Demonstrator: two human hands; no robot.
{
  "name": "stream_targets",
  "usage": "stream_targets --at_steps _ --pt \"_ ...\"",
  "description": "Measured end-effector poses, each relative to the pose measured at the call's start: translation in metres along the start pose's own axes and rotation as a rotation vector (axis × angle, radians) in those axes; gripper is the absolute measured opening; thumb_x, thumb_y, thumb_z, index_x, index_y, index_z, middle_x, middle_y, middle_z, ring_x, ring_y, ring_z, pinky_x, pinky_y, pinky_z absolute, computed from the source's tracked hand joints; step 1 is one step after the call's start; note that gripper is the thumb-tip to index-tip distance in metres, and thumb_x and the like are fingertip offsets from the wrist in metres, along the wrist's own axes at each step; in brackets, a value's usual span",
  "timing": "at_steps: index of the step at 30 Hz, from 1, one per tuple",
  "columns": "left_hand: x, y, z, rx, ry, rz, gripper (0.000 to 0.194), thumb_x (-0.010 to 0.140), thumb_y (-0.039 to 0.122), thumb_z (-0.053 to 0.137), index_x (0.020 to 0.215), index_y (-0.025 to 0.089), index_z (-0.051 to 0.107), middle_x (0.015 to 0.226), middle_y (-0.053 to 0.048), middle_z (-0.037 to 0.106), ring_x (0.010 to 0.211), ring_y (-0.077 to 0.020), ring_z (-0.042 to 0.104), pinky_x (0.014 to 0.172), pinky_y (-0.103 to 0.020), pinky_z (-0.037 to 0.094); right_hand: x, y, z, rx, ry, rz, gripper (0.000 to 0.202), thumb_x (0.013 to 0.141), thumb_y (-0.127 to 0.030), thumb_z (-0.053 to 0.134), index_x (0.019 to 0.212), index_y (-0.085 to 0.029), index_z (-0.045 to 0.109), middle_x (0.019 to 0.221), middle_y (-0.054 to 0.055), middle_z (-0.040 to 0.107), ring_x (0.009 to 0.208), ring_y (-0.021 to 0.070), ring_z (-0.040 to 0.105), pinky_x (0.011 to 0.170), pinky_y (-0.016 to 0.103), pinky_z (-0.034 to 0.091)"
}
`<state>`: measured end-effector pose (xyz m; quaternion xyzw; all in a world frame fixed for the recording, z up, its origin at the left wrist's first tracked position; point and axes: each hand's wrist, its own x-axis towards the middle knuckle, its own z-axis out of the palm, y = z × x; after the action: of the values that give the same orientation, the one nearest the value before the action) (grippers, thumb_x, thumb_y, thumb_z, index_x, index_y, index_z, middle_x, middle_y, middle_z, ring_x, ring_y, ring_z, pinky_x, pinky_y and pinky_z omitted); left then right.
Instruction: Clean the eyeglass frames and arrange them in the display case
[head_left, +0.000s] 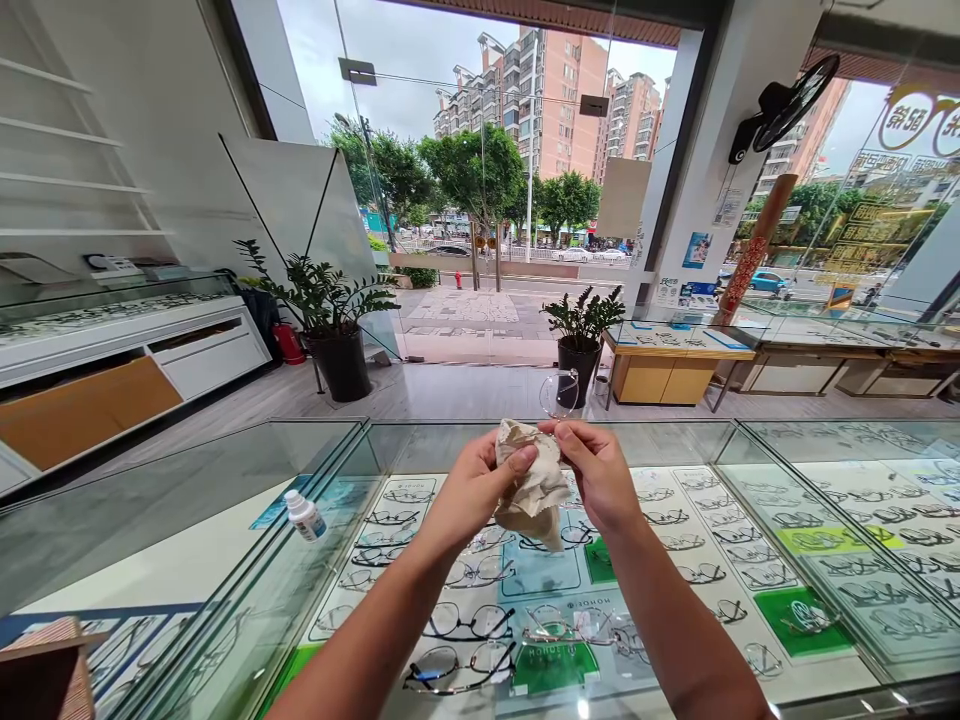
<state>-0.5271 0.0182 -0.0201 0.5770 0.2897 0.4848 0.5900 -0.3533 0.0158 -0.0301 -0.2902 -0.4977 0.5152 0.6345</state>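
My left hand (480, 480) is closed on a crumpled beige cloth (536, 490), thumb pressed over its top. Beside it, my right hand (596, 468) pinches a pair of thin-rimmed eyeglasses (560, 394). One round clear lens stands up above my right fingers. The cloth's upper edge meets the fingertips of my right hand, and the rest of the eyeglasses is hidden by the cloth and fingers. Both hands are above a glass display case (442, 432) holding rows of spectacle frames (469, 620).
A small white bottle (304, 515) stands on the glass to the left. A reddish box (52, 665) is at the lower left corner. Beyond the counter are two potted plants (339, 365), a fire extinguisher (288, 344), a wooden cabinet (667, 375) and glass doors.
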Motion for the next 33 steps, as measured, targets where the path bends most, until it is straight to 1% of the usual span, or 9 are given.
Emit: stream_targets --at_steps 7,11,15,18,20,22,24,28,33 --pt "0.002 -0.011 0.018 -0.235 0.028 -0.102 0.059 0.074 0.051 0.095 0.113 0.013 0.071 0.09 -0.006 0.076 0.077 -0.0172 0.068 0.074 -0.027 0.052 0.001 0.005 -0.002 -0.083 -0.044 -0.102 0.027 0.089 -0.052 0.085 0.099 -0.027 0.09 0.09 0.003 0.072 0.089 0.0189 0.063 0.082 0.031 0.05" --pt "0.0 -0.016 0.03 -0.299 0.188 0.003 0.065 0.074 0.047 0.095 0.115 0.022 0.051 0.099 -0.003 0.075 0.077 -0.0154 0.07 0.077 -0.029 0.056 0.001 0.008 0.003 -0.058 -0.001 -0.115 0.026 0.091 -0.052 0.084 0.098 -0.028 0.09 0.088 0.002 0.066 0.087 0.0179 0.061 0.08 0.03 0.048" --pt "-0.004 -0.018 0.034 -0.261 0.324 0.181 0.066 0.076 0.042 0.095 0.098 0.027 0.034 0.092 0.007 0.066 0.068 -0.0081 0.061 0.071 -0.023 0.053 -0.002 0.012 0.009 -0.011 0.058 -0.119 0.026 0.09 -0.053 0.084 0.095 -0.028 0.089 0.089 0.002 0.066 0.091 0.0187 0.061 0.085 0.031 0.049" --pt "-0.005 -0.02 0.032 -0.189 0.301 0.211 0.053 0.082 0.044 0.09 0.096 0.024 0.044 0.092 0.004 0.065 0.073 -0.0093 0.06 0.071 -0.022 0.051 -0.005 0.014 0.012 -0.002 0.081 -0.124 0.025 0.09 -0.052 0.084 0.095 -0.029 0.089 0.089 0.002 0.067 0.093 0.0188 0.062 0.089 0.032 0.05" --pt "-0.004 -0.021 0.03 -0.131 0.302 0.199 0.046 0.083 0.046 0.089 0.105 0.021 0.058 0.107 -0.003 0.07 0.084 -0.0128 0.065 0.075 -0.023 0.052 -0.005 0.014 0.012 -0.008 0.079 -0.137 0.024 0.091 -0.052 0.084 0.095 -0.029 0.089 0.089 0.002 0.067 0.093 0.0188 0.062 0.089 0.032 0.05" --pt "-0.003 -0.021 0.028 -0.092 0.29 0.177 0.049 0.083 0.049 0.089 0.116 0.019 0.068 0.121 -0.009 0.072 0.097 -0.017 0.068 0.082 -0.026 0.053 -0.005 0.014 0.011 -0.022 0.071 -0.167 0.023 0.091 -0.052 0.084 0.096 -0.03 0.089 0.09 0.002 0.067 0.093 0.0186 0.063 0.089 0.033 0.051" --pt "-0.002 -0.02 0.026 -0.087 0.211 0.12 0.053 0.084 0.052 0.087 0.121 0.017 0.072 0.12 -0.011 0.074 0.101 -0.0204 0.069 0.085 -0.028 0.054 -0.004 0.014 0.009 -0.044 0.059 -0.19 0.023 0.092 -0.051 0.083 0.098 -0.03 0.089 0.091 0.002 0.067 0.091 0.0186 0.063 0.087 0.033 0.052" --pt "0.0 -0.017 0.021 -0.088 0.08 0.021 0.062 0.083 0.061 0.085 0.123 0.016 0.075 0.1 -0.008 0.076 0.085 -0.0186 0.067 0.075 -0.027 0.053 -0.003 0.014 0.006 -0.074 0.016 -0.165 0.026 0.094 -0.051 0.081 0.1 -0.028 0.089 0.093 0.004 0.07 0.09 0.0208 0.064 0.083 0.034 0.053" --pt "-0.002 -0.01 0.014 0.057 0.056 0.026 0.057 0.084 0.066 0.081 0.113 0.017 0.08 0.113 -0.008 0.073 0.072 -0.0116 0.055 0.061 -0.023 0.044 -0.002 0.011 0.006 -0.121 0.009 -0.268 0.022 0.096 -0.05 0.079 0.097 -0.03 0.089 0.097 0.004 0.062 0.104 0.0216 0.059 0.096 0.034 0.049"
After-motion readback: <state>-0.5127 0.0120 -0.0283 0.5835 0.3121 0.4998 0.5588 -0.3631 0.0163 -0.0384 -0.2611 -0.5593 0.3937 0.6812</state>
